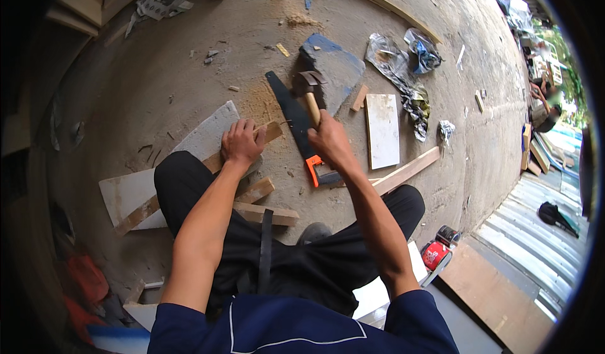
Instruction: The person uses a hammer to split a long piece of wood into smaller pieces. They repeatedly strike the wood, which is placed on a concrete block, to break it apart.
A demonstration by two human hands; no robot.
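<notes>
My right hand [331, 141] is wrapped round the wooden handle of a claw hammer [309, 86], whose dark metal head is raised toward the far side. My left hand [242, 141] presses down on a wooden strip [273, 131], fingers curled over it near its end. A thin nail-like piece shows at that end, too small to be sure of. Between and beyond my hands lies a handsaw [291, 109] with a dark blade and an orange and black handle. Behind the hammer head sits a blue-stained block [340, 67]. White boards [211, 130] lie beneath the strip.
Right of the saw lie a white panel [383, 130], a small wood offcut [360, 98] and crumpled plastic [391, 54]. Wood blocks [268, 214] rest by my legs. A red can [435, 254] stands at my right. Another person [543, 111] is far right.
</notes>
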